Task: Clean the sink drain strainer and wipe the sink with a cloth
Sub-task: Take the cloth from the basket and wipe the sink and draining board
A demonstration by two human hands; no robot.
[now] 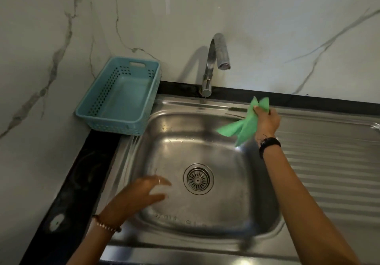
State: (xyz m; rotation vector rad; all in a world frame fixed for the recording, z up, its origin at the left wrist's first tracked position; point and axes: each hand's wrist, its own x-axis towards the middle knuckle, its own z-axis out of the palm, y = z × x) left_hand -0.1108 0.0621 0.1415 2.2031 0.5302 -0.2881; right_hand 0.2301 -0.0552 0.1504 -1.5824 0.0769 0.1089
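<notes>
Head view: right hand (267, 121) clenches green cloth (244, 128) above sink (205, 238)'s far right; blurred left hand (141, 192), fingers released, hovers left of drain strainer (198, 178).

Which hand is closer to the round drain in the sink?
The left hand. It hovers low in the sink just left of the drain. The right hand is up by the far right rim, holding the green cloth.
</notes>
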